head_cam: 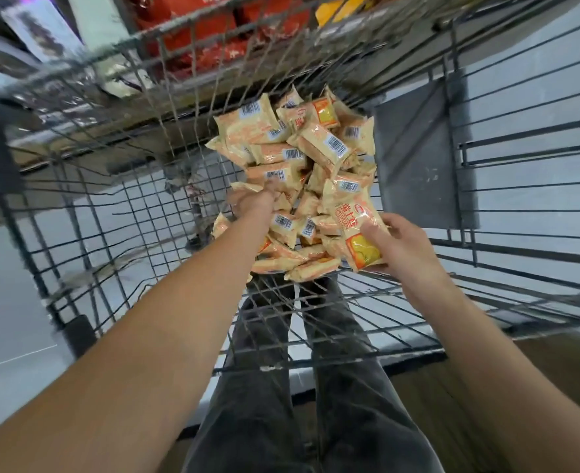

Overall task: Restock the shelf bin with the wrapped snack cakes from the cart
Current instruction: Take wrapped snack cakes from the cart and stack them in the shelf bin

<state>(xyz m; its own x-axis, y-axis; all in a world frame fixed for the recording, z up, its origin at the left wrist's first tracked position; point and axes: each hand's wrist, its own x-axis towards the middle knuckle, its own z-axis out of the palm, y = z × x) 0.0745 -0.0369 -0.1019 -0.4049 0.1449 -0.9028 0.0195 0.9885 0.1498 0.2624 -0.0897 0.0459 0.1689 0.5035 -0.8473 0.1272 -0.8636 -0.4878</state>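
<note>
Grey floor tiles show through the wire shopping cart [118, 213] below me, and the pile of wrapped snack cakes [302, 172] sits in the cart basket just ahead of both hands. I have my left hand [257, 199] reaching into the pile with fingers curled among the packets; whether it grips one I cannot tell. My right hand [401, 244] pinches one snack cake packet [360, 233] at the pile's near right edge, thumb on its printed face.

I'm looking down into a shop aisle: a wire shopping cart [118, 206] heaped with barcoded wrapped snack cakes [302, 172], red packaged goods [213, 39] stacked beyond it, pale tiled floor [5, 322] underneath.
</note>
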